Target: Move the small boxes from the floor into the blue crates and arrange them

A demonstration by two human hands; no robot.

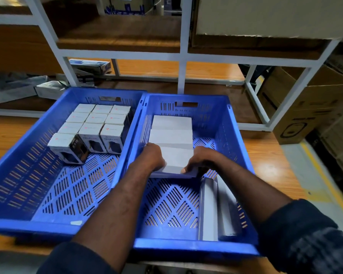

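Note:
Two blue crates sit side by side on the wooden floor. The left crate (18, 155) holds several small white-topped boxes (96, 120) packed in rows at its far end. In the right crate (238, 135), white boxes (171, 131) lie in a row along the left side. My left hand (152, 157) and my right hand (202, 159) grip the nearest white box (175, 161) of that row from both sides. Another white box (208, 210) stands on edge against the right wall.
A white metal rack (183, 54) with brown shelves stands right behind the crates. Loose packages (89, 65) lie under it at the left. Brown cartons (313, 107) are stacked at the right beside a yellow floor line (325, 180).

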